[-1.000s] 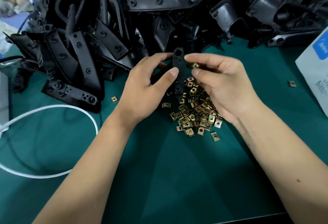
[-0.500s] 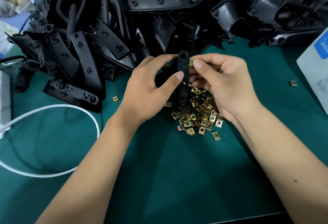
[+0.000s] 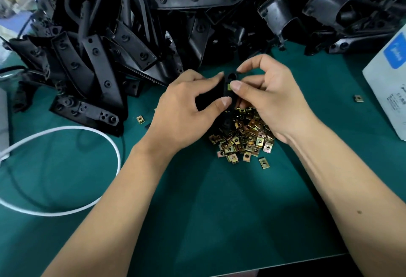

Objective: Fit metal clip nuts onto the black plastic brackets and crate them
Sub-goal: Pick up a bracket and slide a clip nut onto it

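Note:
A narrow black plastic bracket (image 3: 231, 77) stands upright between both hands over the green mat. My left hand (image 3: 186, 110) grips its left edge with thumb and fingers. My right hand (image 3: 270, 96) pinches a brass-coloured clip nut (image 3: 228, 87) with thumb and forefinger against the bracket's edge, just below its top hole. The bracket's lower part is half hidden behind my fingers. Under my right hand lies a heap of loose clip nuts (image 3: 243, 140).
A big pile of black brackets (image 3: 136, 35) fills the back of the green mat (image 3: 219, 211). Stray clip nuts lie at the left (image 3: 140, 119) and the right (image 3: 358, 98). A white cable (image 3: 92, 131) loops at the left; a white box (image 3: 388, 79) sits at the right edge.
My right thumb has pressed the clip nut from beside the bracket onto its edge. Both hands and the bracket have stayed in about the same place.

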Demonstrator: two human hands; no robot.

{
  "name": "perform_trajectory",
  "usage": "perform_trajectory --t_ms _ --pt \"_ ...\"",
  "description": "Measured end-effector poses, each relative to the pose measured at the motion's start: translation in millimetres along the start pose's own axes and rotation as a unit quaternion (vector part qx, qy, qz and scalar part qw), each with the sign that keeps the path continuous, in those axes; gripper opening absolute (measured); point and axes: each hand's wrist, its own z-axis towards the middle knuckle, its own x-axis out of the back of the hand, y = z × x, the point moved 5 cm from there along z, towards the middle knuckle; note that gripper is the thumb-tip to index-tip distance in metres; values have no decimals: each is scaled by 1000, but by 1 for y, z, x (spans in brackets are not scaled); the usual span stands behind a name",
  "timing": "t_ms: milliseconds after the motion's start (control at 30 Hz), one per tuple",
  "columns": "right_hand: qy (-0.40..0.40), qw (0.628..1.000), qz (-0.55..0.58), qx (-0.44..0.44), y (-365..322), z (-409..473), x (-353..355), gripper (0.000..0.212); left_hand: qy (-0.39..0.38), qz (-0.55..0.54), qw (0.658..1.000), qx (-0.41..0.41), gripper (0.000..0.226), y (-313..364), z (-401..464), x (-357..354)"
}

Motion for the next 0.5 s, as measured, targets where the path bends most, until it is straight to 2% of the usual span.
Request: perform_trajectory --t_ms 200,267,333,400,500 --pt "16 1000 -26 -3 2 -1 0 28 22 16 1000 14 55 -3 1 0" --pt "42 996 -70 20 -1 -1 1 26 38 2 999 25 43 -4 2 3" --pt "48 983 -166 68 -9 -3 4 16 52 -62 995 57 24 -8 4 10" --pt "2 958 -268 100 -13 -4 -2 7 59 -153 977 138 16 -20 5 16" --pt "-101 913 -378 117 -12 -10 -26 18 70 -224 951 200 15 -30 5 24"
